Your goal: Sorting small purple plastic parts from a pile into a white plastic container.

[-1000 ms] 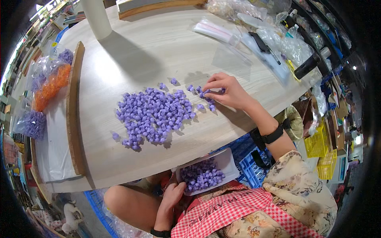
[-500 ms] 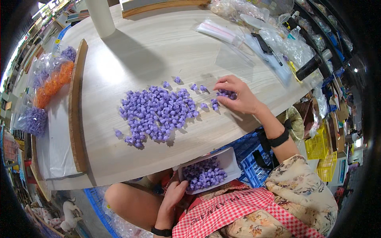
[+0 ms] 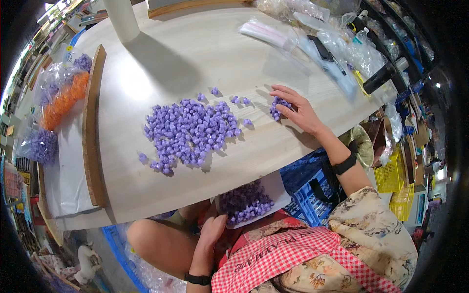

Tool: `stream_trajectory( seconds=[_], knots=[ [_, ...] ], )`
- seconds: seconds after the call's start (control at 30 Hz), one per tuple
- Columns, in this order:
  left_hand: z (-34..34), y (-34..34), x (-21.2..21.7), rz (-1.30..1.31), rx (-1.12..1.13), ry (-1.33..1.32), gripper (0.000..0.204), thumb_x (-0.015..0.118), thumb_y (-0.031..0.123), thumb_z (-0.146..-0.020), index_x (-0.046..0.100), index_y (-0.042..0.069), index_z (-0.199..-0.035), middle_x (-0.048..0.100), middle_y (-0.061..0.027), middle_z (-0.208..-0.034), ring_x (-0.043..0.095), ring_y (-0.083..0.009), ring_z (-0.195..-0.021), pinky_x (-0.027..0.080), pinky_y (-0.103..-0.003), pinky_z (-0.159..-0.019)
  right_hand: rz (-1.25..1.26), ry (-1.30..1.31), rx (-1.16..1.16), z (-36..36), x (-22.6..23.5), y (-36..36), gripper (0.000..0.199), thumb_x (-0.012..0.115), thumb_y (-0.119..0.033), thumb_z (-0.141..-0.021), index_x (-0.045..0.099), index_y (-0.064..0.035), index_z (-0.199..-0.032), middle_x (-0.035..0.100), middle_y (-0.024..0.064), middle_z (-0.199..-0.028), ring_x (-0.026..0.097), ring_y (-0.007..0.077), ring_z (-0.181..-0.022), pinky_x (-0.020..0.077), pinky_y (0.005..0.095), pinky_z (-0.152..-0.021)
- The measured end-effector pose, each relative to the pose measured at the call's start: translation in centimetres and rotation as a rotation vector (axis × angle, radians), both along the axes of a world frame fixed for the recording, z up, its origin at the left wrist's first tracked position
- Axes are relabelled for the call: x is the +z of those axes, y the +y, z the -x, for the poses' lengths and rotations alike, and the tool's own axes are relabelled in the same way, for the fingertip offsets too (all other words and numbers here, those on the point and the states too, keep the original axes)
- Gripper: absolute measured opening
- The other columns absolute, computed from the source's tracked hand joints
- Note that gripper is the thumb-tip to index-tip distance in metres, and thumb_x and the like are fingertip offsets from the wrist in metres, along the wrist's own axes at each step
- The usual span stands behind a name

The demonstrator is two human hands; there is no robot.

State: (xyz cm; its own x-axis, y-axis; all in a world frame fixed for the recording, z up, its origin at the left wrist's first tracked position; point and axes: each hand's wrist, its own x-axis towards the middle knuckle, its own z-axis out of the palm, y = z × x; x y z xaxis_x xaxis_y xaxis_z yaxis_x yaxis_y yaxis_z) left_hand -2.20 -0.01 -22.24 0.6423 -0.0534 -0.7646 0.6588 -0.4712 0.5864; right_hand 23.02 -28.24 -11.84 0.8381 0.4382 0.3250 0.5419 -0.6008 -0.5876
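Observation:
A spread of small purple plastic beads [image 3: 190,132] lies on the pale table, several loose ones around it. To the right of the spread, my right hand [image 3: 299,111] rests over a small cluster of the same beads [image 3: 278,107]. Its fingers are stretched and slightly curved, the thumb apart, with the cluster beside the palm on the tabletop. Below the table's front edge, a white plastic tray [image 3: 281,191] on my lap holds many purple beads. My left hand [image 3: 213,229] grips the tray's left edge; some of its fingers are hidden.
Bags of purple and orange pieces [image 3: 63,97] lie at the left, beyond a wooden strip [image 3: 93,132]. A white post [image 3: 122,22] rises at the back. Clear plastic bags [image 3: 337,78], a black pen [image 3: 337,63] and a dark cylinder [image 3: 379,79] lie at the right. A blue crate [image 3: 312,198] stands below.
My right hand has slid a little to the right and away from me, with the bead cluster moving along. The tray has shifted slightly left and nearer the table edge.

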Motion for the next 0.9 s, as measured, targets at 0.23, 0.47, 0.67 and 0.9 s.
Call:
stream_trajectory(
  seconds=[0.23,0.47,0.67,0.9],
  knots=[
    [0.1,0.2,-0.7,-0.140,-0.322,-0.439,0.025,0.046,0.020,-0.084,0.061,0.000,-0.087,0.062,-0.0252,-0.085,0.061,-0.0410,-0.079,0.046,-0.047,-0.067,-0.106,0.088,0.002,3.1,-0.4,2.4,0.017,0.069,-0.010,-0.077,0.068,-0.0034,-0.093,0.062,0.0113,-0.114,0.056,0.0256,-0.111,0.0429,0.0336,-0.094],
    [-1.3,-0.8,0.4,-0.098,-0.346,-0.344,0.025,0.044,0.017,-0.085,0.061,0.001,-0.094,0.063,-0.0239,-0.089,0.062,-0.0385,-0.085,0.048,-0.045,-0.071,-0.038,0.088,0.309,11.5,-0.4,5.0,0.020,0.069,-0.004,-0.075,0.065,-0.0020,-0.095,0.060,0.0122,-0.113,0.055,0.0302,-0.112,0.0435,0.0386,-0.095],
    [-0.5,-0.3,0.4,-0.038,-0.276,-0.401,0.026,0.043,0.016,-0.085,0.061,0.000,-0.095,0.063,-0.0250,-0.090,0.062,-0.0385,-0.085,0.048,-0.044,-0.071,-0.053,0.066,0.600,13.1,1.2,6.6,0.029,0.072,-0.007,-0.072,0.063,-0.0074,-0.099,0.058,0.0115,-0.117,0.053,0.0332,-0.112,0.0443,0.0429,-0.095],
    [-0.7,-0.2,1.8,-0.001,-0.124,-0.242,0.027,0.041,0.017,-0.086,0.059,-0.001,-0.094,0.061,-0.0251,-0.085,0.060,-0.0413,-0.081,0.047,-0.044,-0.067,0.249,-0.278,0.418,-2.4,3.6,9.1,0.040,0.058,-0.035,-0.086,0.058,-0.0140,-0.120,0.048,0.0123,-0.134,0.038,0.0338,-0.128,0.0311,0.0449,-0.106]
  ],
)
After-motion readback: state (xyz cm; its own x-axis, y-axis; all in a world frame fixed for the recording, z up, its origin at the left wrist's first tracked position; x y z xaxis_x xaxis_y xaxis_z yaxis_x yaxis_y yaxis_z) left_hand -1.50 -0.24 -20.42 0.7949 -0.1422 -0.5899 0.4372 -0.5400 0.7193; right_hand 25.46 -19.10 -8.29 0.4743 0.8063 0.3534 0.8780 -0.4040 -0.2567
